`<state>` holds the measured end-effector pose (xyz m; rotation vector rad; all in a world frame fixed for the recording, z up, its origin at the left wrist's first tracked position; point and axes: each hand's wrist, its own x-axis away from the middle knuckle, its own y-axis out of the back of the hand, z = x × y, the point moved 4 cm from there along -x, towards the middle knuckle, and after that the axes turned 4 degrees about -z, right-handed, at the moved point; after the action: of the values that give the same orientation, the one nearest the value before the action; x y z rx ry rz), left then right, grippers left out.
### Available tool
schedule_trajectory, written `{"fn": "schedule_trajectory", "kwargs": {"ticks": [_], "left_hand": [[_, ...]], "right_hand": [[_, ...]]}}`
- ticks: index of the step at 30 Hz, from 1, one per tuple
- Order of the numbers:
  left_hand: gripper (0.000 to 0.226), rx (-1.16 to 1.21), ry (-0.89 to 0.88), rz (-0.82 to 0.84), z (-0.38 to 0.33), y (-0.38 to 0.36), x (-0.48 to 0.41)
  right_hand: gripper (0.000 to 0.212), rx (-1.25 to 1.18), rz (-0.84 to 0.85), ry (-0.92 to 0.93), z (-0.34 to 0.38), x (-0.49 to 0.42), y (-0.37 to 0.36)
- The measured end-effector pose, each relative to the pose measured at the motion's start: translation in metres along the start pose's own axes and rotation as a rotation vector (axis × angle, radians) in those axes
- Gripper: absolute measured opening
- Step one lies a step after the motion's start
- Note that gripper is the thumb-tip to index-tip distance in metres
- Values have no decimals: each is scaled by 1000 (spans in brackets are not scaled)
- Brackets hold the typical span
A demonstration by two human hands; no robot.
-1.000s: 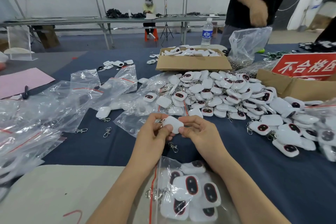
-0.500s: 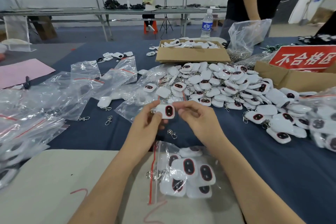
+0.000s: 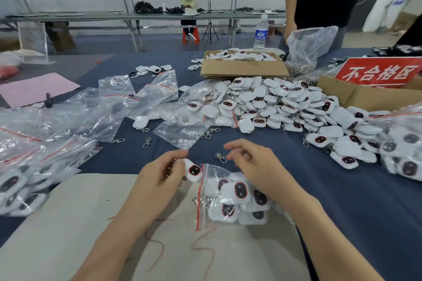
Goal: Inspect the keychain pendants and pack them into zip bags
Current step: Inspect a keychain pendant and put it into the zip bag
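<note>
Our left hand [image 3: 159,174] pinches one white pendant [image 3: 194,170], with its fingers curled round it. The dark face with the red ring points up at us, so we can look it over well. We hold it right beside the mouth of the zip bag [image 3: 230,198], so it is only a short slide to get in.

The bag lies on its side on the pale mat [image 3: 68,223]. Its red strip [image 3: 200,198] is turned toward the left hand, which is the side the pendant comes from. A few pendants lie inside it.

Our right hand [image 3: 251,166] hangs just over the top of the bag. Its fingers are loosely bent and apart, and we see nothing in them. We think it is there to lift the bag's mouth open.

The big pile [image 3: 274,102] of loose pendants sits further back on the table [image 3: 342,207], easy to reach for the next one. The empty bags [image 3: 102,107] lie to the left. The full bags [image 3: 18,186] lie out at the edge, out of the way. A loose metal clip [image 3: 220,157] lies between our hands.
</note>
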<state>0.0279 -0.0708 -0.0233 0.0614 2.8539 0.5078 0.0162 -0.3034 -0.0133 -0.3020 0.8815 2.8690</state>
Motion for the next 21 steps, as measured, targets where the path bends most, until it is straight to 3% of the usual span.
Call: {"fn": "schedule_trajectory", "kwargs": {"ticks": [5, 15, 21], "left_hand": [[23, -127, -78, 130, -8, -8, 10], [22, -130, -96, 81, -3, -5, 6], [20, -177, -94, 134, -5, -7, 7]], "right_hand": [[26, 15, -3, -25, -4, 8, -3], [26, -13, -45, -55, -10, 5, 0], [22, 52, -30, -60, -8, 7, 1]]}}
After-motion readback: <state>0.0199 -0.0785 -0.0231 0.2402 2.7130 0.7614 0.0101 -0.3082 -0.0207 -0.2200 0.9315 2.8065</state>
